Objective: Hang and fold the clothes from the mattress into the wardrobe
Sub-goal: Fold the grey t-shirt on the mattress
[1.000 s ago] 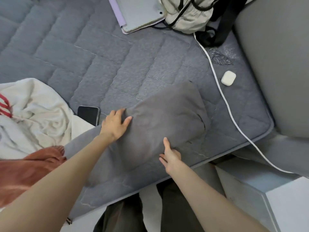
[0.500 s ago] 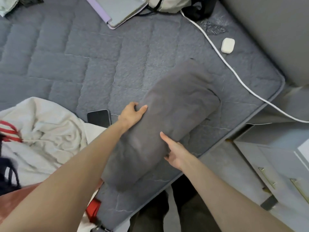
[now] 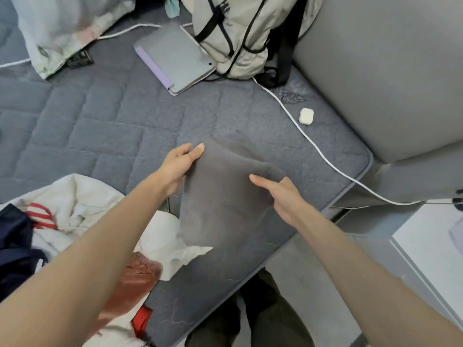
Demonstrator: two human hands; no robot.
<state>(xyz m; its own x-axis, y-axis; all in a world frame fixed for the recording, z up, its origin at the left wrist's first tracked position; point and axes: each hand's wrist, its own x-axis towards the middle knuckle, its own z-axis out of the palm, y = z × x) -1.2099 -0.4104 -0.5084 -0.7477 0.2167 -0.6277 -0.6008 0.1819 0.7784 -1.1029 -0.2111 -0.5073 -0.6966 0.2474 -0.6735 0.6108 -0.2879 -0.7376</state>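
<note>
Hanging folded between both hands: grey garment (image 3: 225, 201), raised over the near edge of the mattress (image 3: 100, 126); contact with the mattress not determinable. Pinched at the upper left corner by the left hand (image 3: 180, 164), thumb on the near face, fingers curled behind the cloth. Gripped along the right edge by the right hand (image 3: 283, 196), thumb laid flat on the upper face, remaining fingers tucked underneath and hidden.

Just left of the garment, partly under the left forearm: crumpled white garment (image 3: 82, 204), rust-coloured garment (image 3: 135, 279), navy garment (image 3: 15, 236). Farther up the mattress: tablet (image 3: 175, 56) in a purple cover, beside a beige backpack (image 3: 240, 28). To the right: white cable (image 3: 313, 144) running diagonally, small white earbud case (image 3: 306, 116) just beside it.
</note>
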